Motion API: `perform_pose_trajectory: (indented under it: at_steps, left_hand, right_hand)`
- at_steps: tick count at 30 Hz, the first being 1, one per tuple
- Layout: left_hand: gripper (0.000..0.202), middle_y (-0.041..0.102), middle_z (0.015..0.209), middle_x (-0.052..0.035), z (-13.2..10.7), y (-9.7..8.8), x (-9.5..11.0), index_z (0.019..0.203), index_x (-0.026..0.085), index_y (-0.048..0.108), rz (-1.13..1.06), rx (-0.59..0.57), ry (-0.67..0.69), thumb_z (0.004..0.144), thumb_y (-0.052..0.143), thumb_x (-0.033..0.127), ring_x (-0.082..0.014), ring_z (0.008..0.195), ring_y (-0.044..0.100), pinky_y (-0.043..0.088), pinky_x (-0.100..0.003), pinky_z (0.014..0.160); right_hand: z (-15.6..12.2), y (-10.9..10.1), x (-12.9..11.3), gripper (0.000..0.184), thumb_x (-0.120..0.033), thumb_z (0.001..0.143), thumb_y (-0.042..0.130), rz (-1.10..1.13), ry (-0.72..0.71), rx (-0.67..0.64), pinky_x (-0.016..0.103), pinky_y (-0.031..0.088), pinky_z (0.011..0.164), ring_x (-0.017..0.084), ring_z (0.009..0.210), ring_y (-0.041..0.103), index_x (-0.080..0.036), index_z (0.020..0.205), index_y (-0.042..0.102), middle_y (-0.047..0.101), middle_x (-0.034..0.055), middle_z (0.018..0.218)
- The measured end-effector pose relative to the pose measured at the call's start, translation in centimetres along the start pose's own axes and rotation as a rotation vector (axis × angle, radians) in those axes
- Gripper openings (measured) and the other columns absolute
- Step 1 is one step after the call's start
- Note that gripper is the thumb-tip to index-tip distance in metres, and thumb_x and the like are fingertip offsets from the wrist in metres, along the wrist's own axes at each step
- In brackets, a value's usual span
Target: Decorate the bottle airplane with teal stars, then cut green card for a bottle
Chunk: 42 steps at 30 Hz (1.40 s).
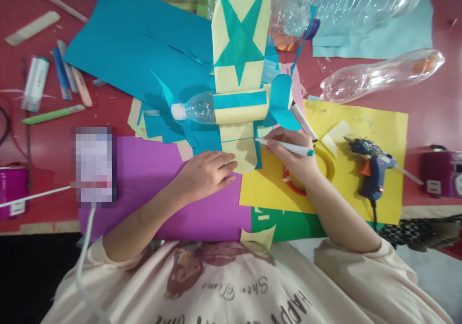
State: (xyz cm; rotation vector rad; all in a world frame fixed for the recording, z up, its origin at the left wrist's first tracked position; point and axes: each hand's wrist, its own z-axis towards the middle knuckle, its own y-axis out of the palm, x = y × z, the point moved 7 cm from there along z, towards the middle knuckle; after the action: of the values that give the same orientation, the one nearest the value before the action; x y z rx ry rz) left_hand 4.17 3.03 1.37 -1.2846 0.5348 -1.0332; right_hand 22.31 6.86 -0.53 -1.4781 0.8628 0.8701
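Observation:
A plane made from a clear plastic bottle (197, 108) with pale yellow paper wings (240, 20) and a teal star lies on the table. My left hand (205, 172) rests flat, fingers spread, on the near yellow wing tip (242, 153). My right hand (294, 153) is closed on a white marker with a teal cap (288, 147); its tip touches the near wing's right edge. A second white marker (303, 121) lies just beyond that hand, beside the teal tail fin (281, 103).
A blue glue gun (371, 167) stands on yellow paper (361, 122) at right. Purple paper (144, 165) and blue paper (137, 49) lie at left. Clear bottles (382, 76) sit at the back right. Glue sticks and paper strips (61, 73) lie at far left. A red tape ring (294, 185) lies under my right wrist.

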Motion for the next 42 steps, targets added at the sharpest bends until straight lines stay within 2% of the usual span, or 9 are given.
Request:
perform_pose_trajectory:
  at_steps: [5,10,14,18,22,29,42]
  left_hand:
    - [0.029,0.075,0.102,-0.0069,0.2,-0.5,0.2,0.098,0.014,0.071,-0.004,0.043,0.027,0.102,0.045,0.026,-0.0201,0.090,0.071,0.056,-0.033,0.076]
    - [0.028,0.075,0.103,-0.0071,0.1,-0.5,0.1,0.098,0.014,0.070,-0.013,0.042,0.019,0.101,0.045,0.026,-0.0197,0.091,0.071,0.055,-0.032,0.077]
    - [0.023,0.074,0.101,-0.0068,0.0,-0.4,-0.8,0.097,0.015,0.070,-0.051,0.038,-0.032,0.099,0.048,0.020,-0.0191,0.093,0.069,0.055,-0.032,0.080]
    - [0.019,0.074,0.096,-0.0059,-0.1,-0.3,-2.1,0.094,0.017,0.070,-0.018,0.033,-0.112,0.096,0.052,0.014,-0.0199,0.091,0.069,0.054,-0.032,0.075]
    - [0.017,0.074,0.096,-0.0059,-0.1,-0.2,-2.4,0.093,0.016,0.070,-0.038,0.025,-0.142,0.095,0.054,0.013,-0.0199,0.090,0.067,0.052,-0.031,0.072]
    - [0.018,0.073,0.097,-0.0054,-0.1,0.0,-2.4,0.094,0.018,0.070,-0.050,0.001,-0.157,0.096,0.053,0.014,-0.0194,0.090,0.065,0.049,-0.031,0.073]
    - [0.020,0.073,0.096,-0.0043,-0.1,-0.2,-2.3,0.095,0.018,0.070,-0.031,0.014,-0.146,0.099,0.050,0.018,-0.0183,0.089,0.065,0.049,-0.030,0.074]
  right_hand:
    - [0.0,0.0,-0.2,0.013,-0.029,0.074,0.059,0.021,0.025,0.063,0.026,0.039,0.047,0.014,0.051,0.054,-0.020,0.068,0.067,0.061,-0.0002,0.054]
    - [0.1,0.1,-0.4,0.014,-0.029,0.073,0.058,0.010,0.032,0.070,0.026,0.040,0.050,0.014,0.052,0.055,-0.020,0.067,0.066,0.062,-0.0004,0.055]
    - [0.2,0.2,-0.4,0.014,-0.027,0.074,0.058,-0.024,0.015,0.059,0.026,0.040,0.051,0.013,0.051,0.054,-0.020,0.067,0.067,0.062,-0.0011,0.054]
    - [0.0,0.2,-0.3,0.011,-0.025,0.075,0.060,-0.040,-0.026,0.069,0.028,0.042,0.055,0.014,0.053,0.056,-0.020,0.071,0.068,0.065,-0.0007,0.058]
    - [-0.2,0.4,-0.6,0.008,-0.025,0.075,0.061,-0.032,-0.072,0.078,0.028,0.042,0.054,0.014,0.054,0.056,-0.020,0.069,0.065,0.066,-0.0004,0.059]
    - [-0.8,1.5,-1.7,0.009,-0.023,0.076,0.058,-0.026,-0.117,-0.009,0.024,0.039,0.047,0.011,0.051,0.053,-0.020,0.068,0.059,0.064,0.0001,0.061]
    - [-2.2,3.2,-3.0,0.014,-0.023,0.084,0.057,-0.046,-0.201,-0.141,0.022,0.040,0.051,0.011,0.055,0.056,-0.020,0.070,0.059,0.063,-0.0009,0.062]
